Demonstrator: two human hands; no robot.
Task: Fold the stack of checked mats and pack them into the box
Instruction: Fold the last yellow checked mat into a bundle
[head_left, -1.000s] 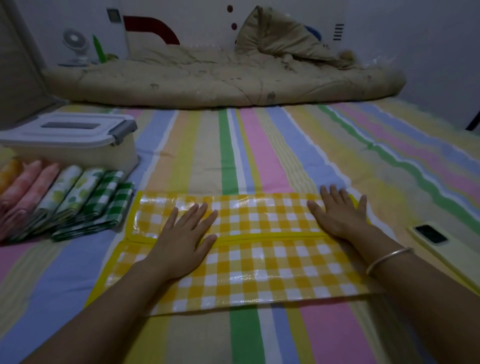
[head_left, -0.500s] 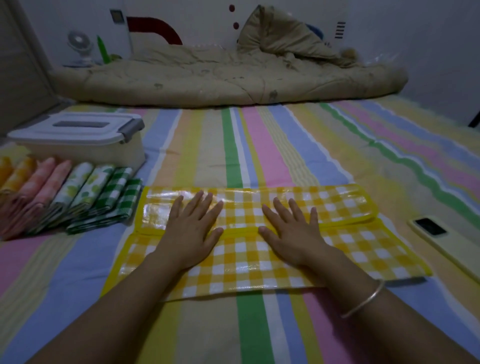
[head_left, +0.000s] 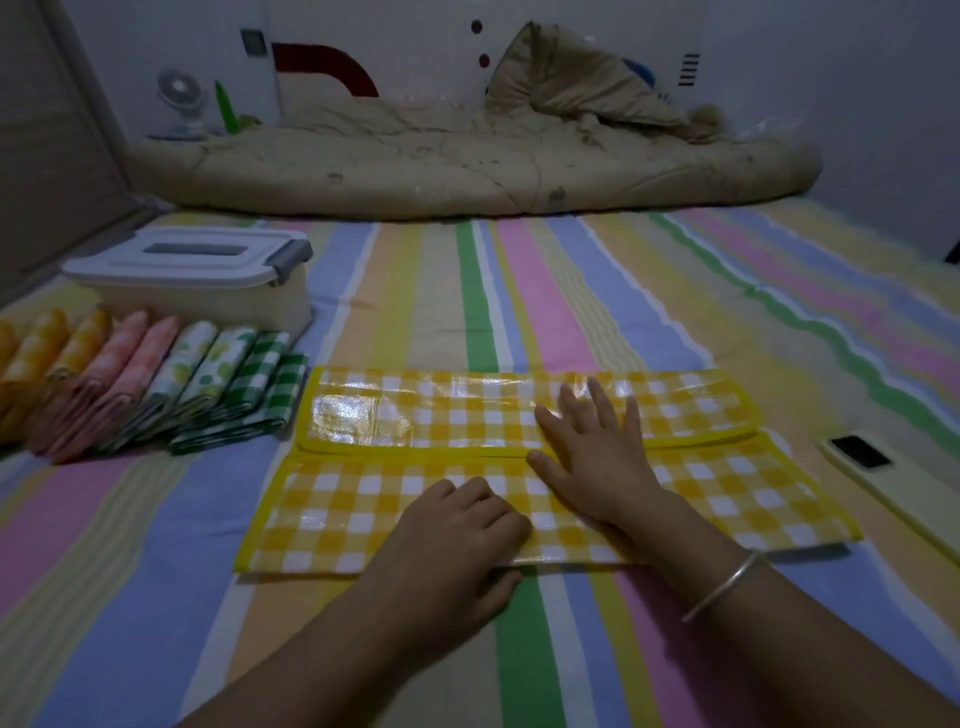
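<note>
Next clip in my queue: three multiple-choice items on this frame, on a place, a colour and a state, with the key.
1. Where is the box? A. far right of the view B. just behind the folded mats C. on the checked mat
2. What colour is the checked mat? A. green B. pink C. yellow
3. How does the right hand lie? A. flat on the checked mat B. clenched in the air C. curled round the box

1 B: it stands at the left, just beyond them. 2 C: yellow-and-white checks. 3 A: palm down, fingers straight.
</note>
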